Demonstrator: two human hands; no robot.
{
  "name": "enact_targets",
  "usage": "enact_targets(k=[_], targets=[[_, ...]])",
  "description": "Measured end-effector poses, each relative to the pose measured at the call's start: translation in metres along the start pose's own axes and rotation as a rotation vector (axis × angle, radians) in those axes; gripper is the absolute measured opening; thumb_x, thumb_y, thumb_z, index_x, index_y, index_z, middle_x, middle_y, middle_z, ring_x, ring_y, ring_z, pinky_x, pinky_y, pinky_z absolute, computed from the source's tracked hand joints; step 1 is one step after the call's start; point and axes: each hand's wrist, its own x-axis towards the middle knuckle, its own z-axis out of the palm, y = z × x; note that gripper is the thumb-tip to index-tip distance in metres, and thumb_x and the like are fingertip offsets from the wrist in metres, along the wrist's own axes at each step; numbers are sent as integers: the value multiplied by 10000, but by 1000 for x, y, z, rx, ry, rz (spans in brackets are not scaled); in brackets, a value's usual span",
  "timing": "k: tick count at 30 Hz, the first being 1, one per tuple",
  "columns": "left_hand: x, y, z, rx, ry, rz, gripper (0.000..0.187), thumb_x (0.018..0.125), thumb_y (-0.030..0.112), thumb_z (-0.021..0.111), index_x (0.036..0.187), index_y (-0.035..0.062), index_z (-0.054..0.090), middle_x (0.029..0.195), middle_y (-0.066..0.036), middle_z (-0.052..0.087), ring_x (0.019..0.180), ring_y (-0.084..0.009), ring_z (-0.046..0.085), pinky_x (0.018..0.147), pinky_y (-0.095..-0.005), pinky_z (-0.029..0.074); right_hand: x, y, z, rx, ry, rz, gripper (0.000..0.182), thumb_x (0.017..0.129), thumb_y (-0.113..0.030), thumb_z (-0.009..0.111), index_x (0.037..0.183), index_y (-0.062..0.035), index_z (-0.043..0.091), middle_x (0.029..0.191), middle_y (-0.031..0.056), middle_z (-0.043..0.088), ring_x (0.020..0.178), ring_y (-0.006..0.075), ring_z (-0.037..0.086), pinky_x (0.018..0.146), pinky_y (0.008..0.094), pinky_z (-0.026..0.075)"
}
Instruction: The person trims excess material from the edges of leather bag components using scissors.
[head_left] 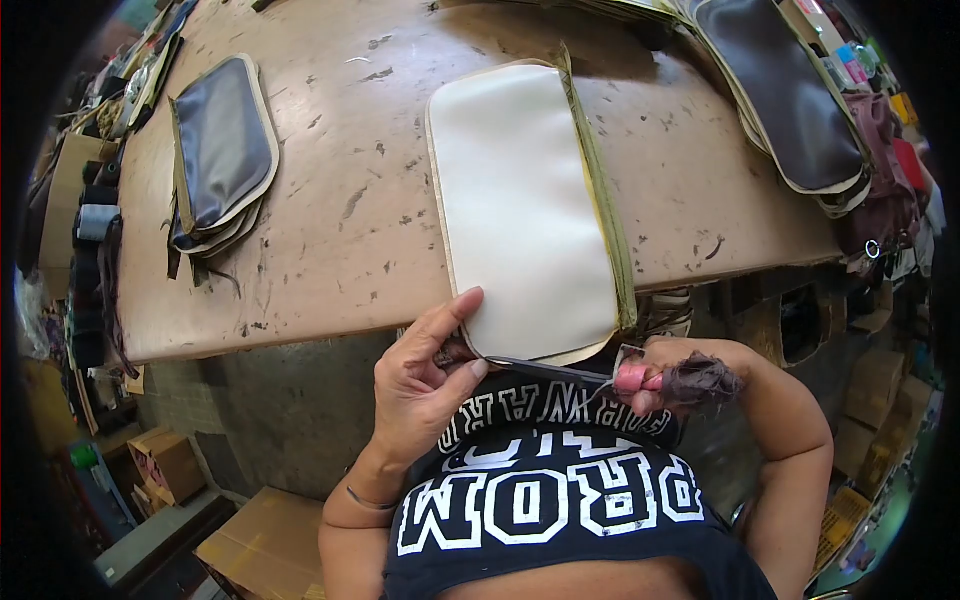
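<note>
A white padded panel (525, 200) with rounded corners and a green-yellow strip along its right side lies on the table, its near end over the front edge. My left hand (425, 370) grips its lower left corner, the index fingertip on the white face and the thumb near the rim. In my right hand (660, 378) are dark scissors (560, 370) with pink and dark cloth wrapping at the handle. The blades point left along the panel's near edge, their tips close to my left thumb. Part of the right fingers is hidden by the wrapping.
On the worn brown table (340, 200), a stack of dark panels (225, 145) lies at the left and another dark stack (785, 95) at the upper right. Thread spools (97, 222) line the left side. Cardboard boxes (270, 545) stand below at the left.
</note>
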Motion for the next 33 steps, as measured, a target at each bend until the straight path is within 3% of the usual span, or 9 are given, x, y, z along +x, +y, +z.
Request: enact_targets(k=[1,4,7,10,16,25,29,33], targets=[[0,0,-1,25,-8,18,481,679,-162,468,1139,-48,384,1086,-98,430,950,-139,476,793,-237,425,0,2,1,26,6,-21,398,718,-380,591,515,-72,441,424,-33,391,387,57,421,336,184,294],[1,2,2,47,-3,26,484,677,-156,478,1139,-46,386,1055,-86,448,924,-126,481,804,-231,410,0,11,7,171,-63,76,511,646,-559,558,639,-53,483,452,-9,439,405,68,446,358,190,342],[1,1,6,22,-22,-33,487,676,-148,494,1140,-45,385,1035,-74,454,889,-113,485,802,-229,409,-7,34,13,435,30,183,528,596,-541,620,740,-47,502,558,-11,483,462,60,461,387,177,358],[3,-1,11,-22,-47,-53,492,676,-141,510,1141,-44,381,1022,-64,456,873,-103,483,796,-224,413,-6,43,14,674,-30,292,600,545,-547,654,834,-46,495,627,-21,478,498,51,453,408,164,358],[4,-4,21,-52,-36,-30,507,669,-143,524,1144,-44,377,1027,-63,443,870,-102,484,780,-215,423,-13,40,18,569,-47,191,647,535,-548,658,893,-34,497,604,-36,448,481,31,413,388,154,330],[5,-6,29,62,-62,37,519,659,-147,531,1144,-35,386,1018,-65,438,830,-89,484,748,-200,429,-17,45,22,464,14,89,602,535,-588,631,715,-37,467,502,-28,409,411,44,394,340,159,285],[5,-6,31,61,-50,6,522,651,-143,543,1139,-35,393,1004,-67,443,815,-88,489,722,-192,437,-18,47,22,460,-11,49,602,536,-601,620,687,-39,463,491,-28,403,403,50,389,339,169,278],[5,-10,33,168,-59,101,525,673,-103,553,1153,-65,345,997,-114,502,875,-130,518,765,-226,434,-17,47,25,507,-20,36,608,534,-606,618,689,-38,464,500,-28,406,418,47,386,363,164,288]])
